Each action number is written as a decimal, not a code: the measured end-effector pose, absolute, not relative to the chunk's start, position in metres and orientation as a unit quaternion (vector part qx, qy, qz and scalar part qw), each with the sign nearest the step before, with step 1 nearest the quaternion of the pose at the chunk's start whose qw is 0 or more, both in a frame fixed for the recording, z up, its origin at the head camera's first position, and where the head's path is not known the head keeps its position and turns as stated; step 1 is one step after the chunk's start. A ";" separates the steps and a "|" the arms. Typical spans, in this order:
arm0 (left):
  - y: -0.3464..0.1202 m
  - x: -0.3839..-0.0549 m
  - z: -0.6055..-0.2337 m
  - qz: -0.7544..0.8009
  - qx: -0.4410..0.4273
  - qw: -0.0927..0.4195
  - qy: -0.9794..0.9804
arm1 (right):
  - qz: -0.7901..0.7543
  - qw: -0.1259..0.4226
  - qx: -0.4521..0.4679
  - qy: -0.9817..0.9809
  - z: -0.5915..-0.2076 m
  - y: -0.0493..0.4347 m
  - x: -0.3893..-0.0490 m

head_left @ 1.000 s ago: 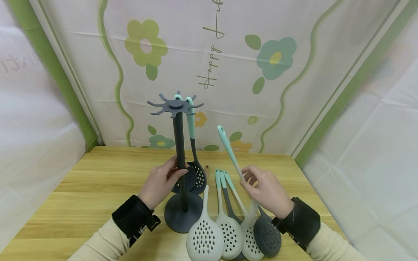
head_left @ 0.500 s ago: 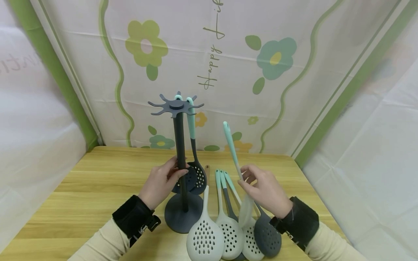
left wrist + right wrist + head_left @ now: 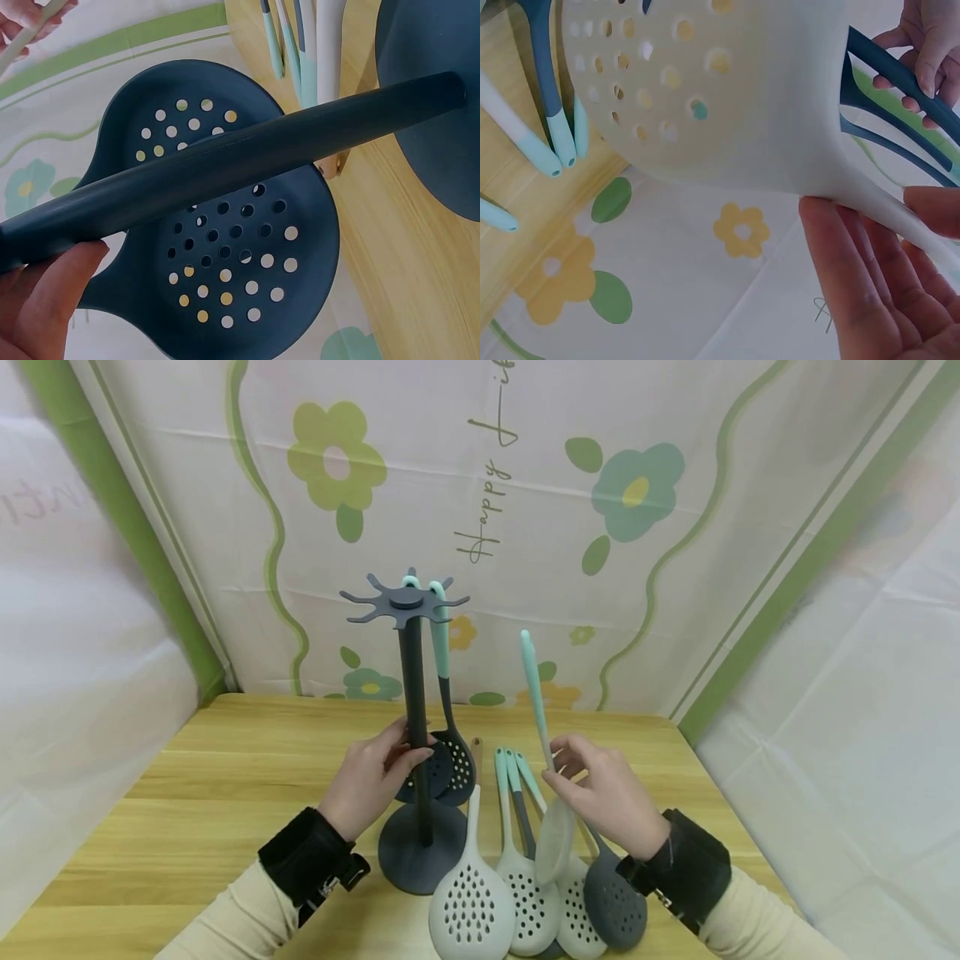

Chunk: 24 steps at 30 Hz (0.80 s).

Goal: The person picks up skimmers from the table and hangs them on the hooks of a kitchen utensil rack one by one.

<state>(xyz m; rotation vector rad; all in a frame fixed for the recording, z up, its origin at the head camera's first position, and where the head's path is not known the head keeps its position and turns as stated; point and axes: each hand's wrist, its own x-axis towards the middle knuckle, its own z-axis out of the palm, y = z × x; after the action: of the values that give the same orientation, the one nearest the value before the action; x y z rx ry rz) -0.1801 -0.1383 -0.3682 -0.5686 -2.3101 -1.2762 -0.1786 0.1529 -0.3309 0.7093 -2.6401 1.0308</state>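
In the head view, my left hand [image 3: 375,781] grips the pole of a dark utensil stand [image 3: 412,693], thumb in front. Two dark skimmers [image 3: 461,768] with mint handles hang behind that pole; the left wrist view has their perforated bowls overlapping. My right hand [image 3: 611,797] pinches a cream skimmer [image 3: 533,681] near the middle of its shaft. Its mint handle points up, almost upright, and its bowl hangs below the hand, seen nearly from the side. The right wrist view shows that bowl's holes [image 3: 682,82] close up. The held skimmer is apart from the stand.
Below my right hand lie several utensils: a cream skimmer [image 3: 472,906], a second cream skimmer [image 3: 528,902] and a dark grey skimmer [image 3: 617,897], partly overlapping. A brown handle end [image 3: 476,747] shows behind. The wooden table [image 3: 247,777] meets a flowered cloth [image 3: 510,510] at the back.
My right hand has turned the cream skimmer: its handle tip moved right and up, standing more upright, and its bowl swung left and turned side-on. The left hand and stand hold still.
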 end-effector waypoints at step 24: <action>-0.139 -0.181 -0.370 -0.470 -0.212 0.219 -0.829 | 0.367 0.101 0.252 -0.890 -0.317 0.145 -0.178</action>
<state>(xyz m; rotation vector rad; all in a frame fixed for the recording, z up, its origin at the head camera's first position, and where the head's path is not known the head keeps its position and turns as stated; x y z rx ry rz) -0.1805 -0.1389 -0.3698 -0.5869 -2.2934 -1.3000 -0.1783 0.1452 -0.3172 0.7460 -2.6287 1.0844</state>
